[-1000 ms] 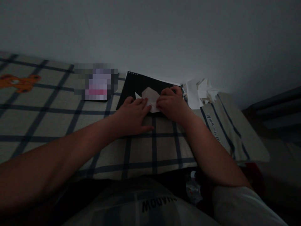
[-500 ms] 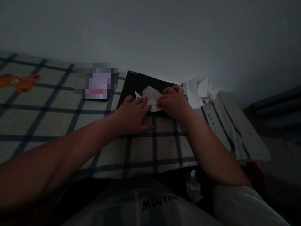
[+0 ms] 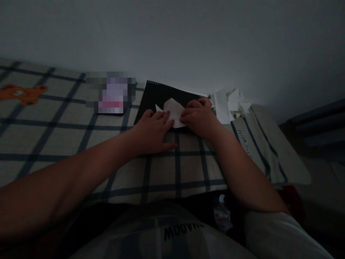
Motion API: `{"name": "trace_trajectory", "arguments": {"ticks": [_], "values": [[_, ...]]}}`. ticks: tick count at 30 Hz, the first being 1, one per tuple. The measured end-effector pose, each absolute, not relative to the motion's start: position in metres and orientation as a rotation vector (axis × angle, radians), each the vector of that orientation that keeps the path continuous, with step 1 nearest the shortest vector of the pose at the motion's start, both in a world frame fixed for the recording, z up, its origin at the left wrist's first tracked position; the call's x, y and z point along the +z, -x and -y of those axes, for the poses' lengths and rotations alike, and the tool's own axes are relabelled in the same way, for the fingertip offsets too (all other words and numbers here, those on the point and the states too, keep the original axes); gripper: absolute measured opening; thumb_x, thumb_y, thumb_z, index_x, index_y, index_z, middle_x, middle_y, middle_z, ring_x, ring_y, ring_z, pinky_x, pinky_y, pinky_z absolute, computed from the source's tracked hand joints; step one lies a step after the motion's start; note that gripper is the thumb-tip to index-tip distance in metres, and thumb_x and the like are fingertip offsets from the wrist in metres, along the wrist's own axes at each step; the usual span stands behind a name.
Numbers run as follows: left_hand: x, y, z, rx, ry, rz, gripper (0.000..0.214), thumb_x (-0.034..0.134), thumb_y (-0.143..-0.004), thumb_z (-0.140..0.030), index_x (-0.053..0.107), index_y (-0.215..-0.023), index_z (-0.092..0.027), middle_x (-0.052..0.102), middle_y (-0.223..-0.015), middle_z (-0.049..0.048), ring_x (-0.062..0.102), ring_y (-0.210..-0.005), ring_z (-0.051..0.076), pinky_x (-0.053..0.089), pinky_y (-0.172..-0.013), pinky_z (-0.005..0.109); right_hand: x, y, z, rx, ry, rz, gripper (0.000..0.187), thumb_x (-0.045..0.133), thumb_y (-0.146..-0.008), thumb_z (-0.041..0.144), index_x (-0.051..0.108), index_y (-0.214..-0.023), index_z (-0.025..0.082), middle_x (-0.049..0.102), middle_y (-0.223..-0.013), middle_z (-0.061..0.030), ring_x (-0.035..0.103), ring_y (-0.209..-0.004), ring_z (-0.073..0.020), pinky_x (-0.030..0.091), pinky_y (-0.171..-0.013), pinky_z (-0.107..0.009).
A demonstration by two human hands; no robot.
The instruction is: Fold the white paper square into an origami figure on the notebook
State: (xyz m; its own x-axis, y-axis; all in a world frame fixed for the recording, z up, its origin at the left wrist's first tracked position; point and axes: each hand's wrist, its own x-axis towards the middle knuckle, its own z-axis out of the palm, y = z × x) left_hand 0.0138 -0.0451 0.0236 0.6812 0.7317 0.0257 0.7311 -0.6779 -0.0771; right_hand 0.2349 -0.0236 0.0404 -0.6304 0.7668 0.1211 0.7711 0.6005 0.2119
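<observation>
A folded piece of white paper (image 3: 174, 108) lies on a black notebook (image 3: 153, 95) with a row of holes along its far edge. My left hand (image 3: 155, 131) rests flat over the paper's left side, its fingers spread and the thumb stretched out toward the right. At the paper's right edge, my right hand (image 3: 201, 118) has its fingers bent together and pressed on the paper. The fingers cover parts of the fold, and a pointed white corner sticks out beyond the left fingers.
Several loose white paper pieces (image 3: 234, 102) are heaped right of the notebook, by a striped pillow (image 3: 258, 144). A tablet-like device (image 3: 113, 95), its screen blurred, stands left on the checked cloth (image 3: 67, 133). An orange figure (image 3: 24, 94) lies far left. A clear bottle (image 3: 223, 214) is below.
Almost nothing differs. Both hands keep their places on the paper, and the whole view has shifted very slightly.
</observation>
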Motion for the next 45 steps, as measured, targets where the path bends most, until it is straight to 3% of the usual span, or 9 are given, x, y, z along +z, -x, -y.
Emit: {"name": "trace_trajectory", "arguments": {"ticks": [14, 21, 34, 39, 45], "values": [[0.025, -0.013, 0.045, -0.024, 2.837, 1.252, 0.085, 0.056, -0.093, -0.071, 0.053, -0.155, -0.013, 0.043, -0.167, 0.0236, 0.045, -0.150, 0.042, 0.033, -0.118, 0.056, 0.043, -0.236, 0.023, -0.316, 1.300, 2.814, 0.027, 0.059, -0.100, 0.016, 0.084, -0.103, 0.024, 0.080, -0.117, -0.0078, 0.052, -0.124, -0.0302, 0.021, -0.113, -0.059], [0.023, -0.020, 0.046, -0.067, 2.776, 1.259, 0.088, 0.051, -0.097, -0.070, 0.049, -0.156, -0.004, 0.052, -0.160, 0.0261, 0.050, -0.147, 0.040, 0.036, -0.117, 0.053, 0.043, -0.236, 0.025, -0.320, 1.303, 2.828, 0.028, 0.058, -0.100, 0.014, 0.084, -0.101, 0.024, 0.081, -0.116, -0.0064, 0.052, -0.124, -0.0300, 0.021, -0.113, -0.060], [0.023, -0.013, 0.049, 0.042, 2.816, 1.239, 0.084, 0.046, -0.102, -0.068, 0.043, -0.163, -0.010, 0.036, -0.170, 0.0254, 0.040, -0.156, 0.040, 0.041, -0.118, 0.052, 0.037, -0.233, 0.028, -0.338, 1.324, 2.765, 0.030, 0.055, -0.102, 0.016, 0.082, -0.109, 0.025, 0.079, -0.116, -0.0085, 0.051, -0.124, -0.0298, 0.023, -0.112, -0.058], [0.019, -0.014, 0.053, -0.148, 2.804, 1.114, 0.077, 0.053, -0.102, -0.058, 0.048, -0.158, -0.007, 0.043, -0.166, 0.0254, 0.036, -0.158, 0.039, 0.034, -0.123, 0.052, 0.039, -0.232, 0.029, -0.336, 1.324, 2.790, 0.032, 0.055, -0.101, 0.014, 0.081, -0.112, 0.026, 0.080, -0.114, -0.0082, 0.051, -0.124, -0.0308, 0.022, -0.111, -0.058], [0.014, -0.010, 0.035, -0.259, 2.831, 1.072, 0.074, 0.052, -0.100, -0.061, 0.057, -0.149, -0.006, 0.058, -0.154, 0.0238, 0.052, -0.144, 0.039, 0.032, -0.124, 0.055, 0.039, -0.232, 0.026, -0.275, 1.358, 2.756, 0.034, 0.053, -0.101, 0.012, 0.082, -0.110, 0.026, 0.080, -0.114, -0.0073, 0.053, -0.124, -0.0298, 0.021, -0.112, -0.058]]}}
